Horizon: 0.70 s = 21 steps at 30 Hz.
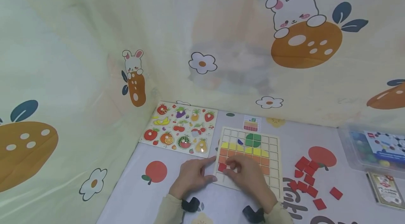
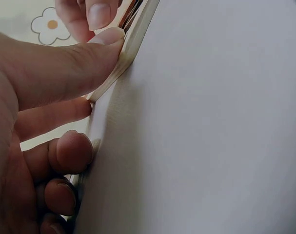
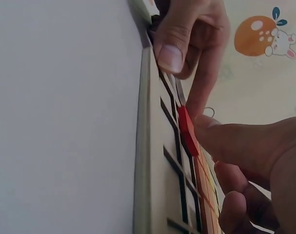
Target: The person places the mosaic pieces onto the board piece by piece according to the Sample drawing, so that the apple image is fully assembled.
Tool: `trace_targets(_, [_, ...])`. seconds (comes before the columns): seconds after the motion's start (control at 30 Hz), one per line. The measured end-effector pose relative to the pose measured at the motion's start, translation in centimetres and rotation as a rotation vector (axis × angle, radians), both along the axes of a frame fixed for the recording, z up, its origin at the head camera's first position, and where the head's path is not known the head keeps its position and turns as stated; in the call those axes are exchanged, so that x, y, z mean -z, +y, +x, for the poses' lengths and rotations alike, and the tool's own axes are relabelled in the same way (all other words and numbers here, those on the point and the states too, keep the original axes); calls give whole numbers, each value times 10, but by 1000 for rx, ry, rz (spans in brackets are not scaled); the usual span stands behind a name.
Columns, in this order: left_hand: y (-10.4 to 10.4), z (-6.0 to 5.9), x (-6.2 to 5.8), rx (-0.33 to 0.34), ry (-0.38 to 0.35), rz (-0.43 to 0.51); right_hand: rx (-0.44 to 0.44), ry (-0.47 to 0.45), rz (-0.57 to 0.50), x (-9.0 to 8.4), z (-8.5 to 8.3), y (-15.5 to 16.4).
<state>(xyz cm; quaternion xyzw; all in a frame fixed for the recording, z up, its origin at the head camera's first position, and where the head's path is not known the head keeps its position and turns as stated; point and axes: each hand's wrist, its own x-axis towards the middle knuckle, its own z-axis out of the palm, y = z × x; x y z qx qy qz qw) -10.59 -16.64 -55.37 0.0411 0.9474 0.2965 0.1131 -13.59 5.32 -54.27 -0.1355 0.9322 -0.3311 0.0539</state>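
Observation:
A pale grid board [image 1: 274, 181] lies on the table, with a green shape [image 1: 253, 140], a small blue piece [image 1: 240, 141], a yellow row [image 1: 248, 149] and orange rows [image 1: 265, 161] in it. My right hand [image 1: 248, 174] pinches a red square tile [image 1: 222, 167] at the board's left column, below the orange rows. In the right wrist view the tile [image 3: 187, 131] sits slightly raised at the grid, thumb tip against it. My left hand [image 1: 194, 176] rests at the board's left edge, thumb and forefinger spread and touching it.
Several loose red tiles [image 1: 309, 180] lie right of the board. A fruit puzzle board [image 1: 171, 133] lies behind left, and a small picture card [image 1: 252, 124] behind the grid. At the right stand a clear plastic box [image 1: 354, 164] and a small flat box [image 1: 385, 189].

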Motion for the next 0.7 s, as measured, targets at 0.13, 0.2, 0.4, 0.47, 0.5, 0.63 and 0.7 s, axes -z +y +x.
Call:
trace_targets(0.13, [1, 0, 0, -1, 1, -3, -10, 22, 3, 2, 0, 1])
trace_targets(0.2, [0, -1, 0, 1, 5, -2, -21, 28, 3, 3, 1, -1])
trace_targets(0.4, [0, -1, 0, 1, 17, -8, -25, 25, 35, 3, 3, -7])
trace_targets(0.47, [0, 0, 0, 0, 14, -9, -23, 26, 52, 4, 3, -8])
trace_targets(0.5, [0, 0, 0, -1, 11, -8, -23, 27, 56, 4, 3, -9])
trace_targets(0.63, [0, 0, 0, 0, 10, -7, -20, 49, 63, 3, 4, -10])
trace_targets(0.7, [-1, 0, 0, 2, 16, -7, -26, 69, 55, 2, 5, -11])
